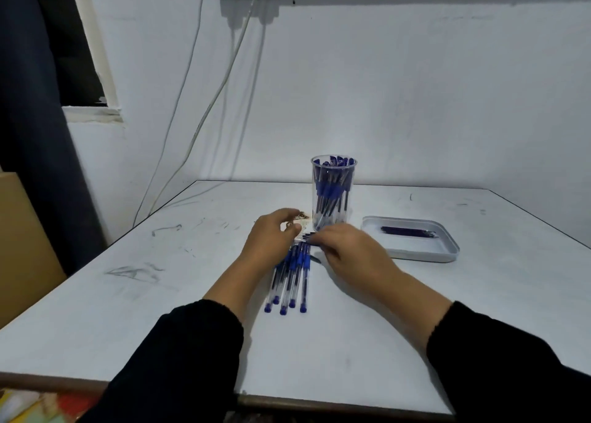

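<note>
From where I stand, the white table fills most of the view. On its right side lies a shallow white tray with a few dark refills in it. Just left of the tray, a clear cup stands upright, packed with blue pens.

In front of the cup is a row of loose pens. Their long axes run away from the person, with the blue end plugs nearest the sleeves.

Both hands meet over the far ends of that row. The left hand and right hand have their fingers curled in, each pinching one end of a single pen. It is held crosswise, left to right, square to the row beneath it.

The cup stands just beyond the right hand, which looks the nearer one for dropping the pen in.
</note>
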`<state>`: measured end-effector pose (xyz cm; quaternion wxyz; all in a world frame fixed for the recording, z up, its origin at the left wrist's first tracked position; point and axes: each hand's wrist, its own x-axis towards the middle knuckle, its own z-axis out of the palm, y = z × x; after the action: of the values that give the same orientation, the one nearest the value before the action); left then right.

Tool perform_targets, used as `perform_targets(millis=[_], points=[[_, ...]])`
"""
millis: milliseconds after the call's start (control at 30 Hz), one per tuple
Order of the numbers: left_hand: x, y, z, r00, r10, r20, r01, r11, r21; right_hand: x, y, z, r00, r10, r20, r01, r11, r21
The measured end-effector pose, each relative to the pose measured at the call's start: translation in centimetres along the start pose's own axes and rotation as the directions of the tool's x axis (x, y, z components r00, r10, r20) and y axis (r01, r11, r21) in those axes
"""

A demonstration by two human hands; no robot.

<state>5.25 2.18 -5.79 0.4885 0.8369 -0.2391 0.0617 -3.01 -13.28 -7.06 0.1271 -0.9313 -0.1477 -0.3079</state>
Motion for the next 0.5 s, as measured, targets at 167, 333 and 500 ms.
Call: perform_targets(millis=[167,333,500], points=[[-1.2,-1.0,0.8,0.993,-0.076,-0.096,0.077,0.997,0.005,-0.6,0.6,1.6,0.983,-0.159,0.095,0.171,0.977,-0.129],[-1.6,-1.2,0.9,0.979,-0.085,-0.186,0.108,0.987,0.12,-0.7,1.0,1.7,0.981,-0.164,0.105,0.181,0.967,-0.179],[-1.7,-1.4,0.9,0.978,-0.061,-0.199,0.105,0.97,0.218,-0.8,1.2,1.2,0.985,-0.128,0.112,0.146,0.973,-0.178]])
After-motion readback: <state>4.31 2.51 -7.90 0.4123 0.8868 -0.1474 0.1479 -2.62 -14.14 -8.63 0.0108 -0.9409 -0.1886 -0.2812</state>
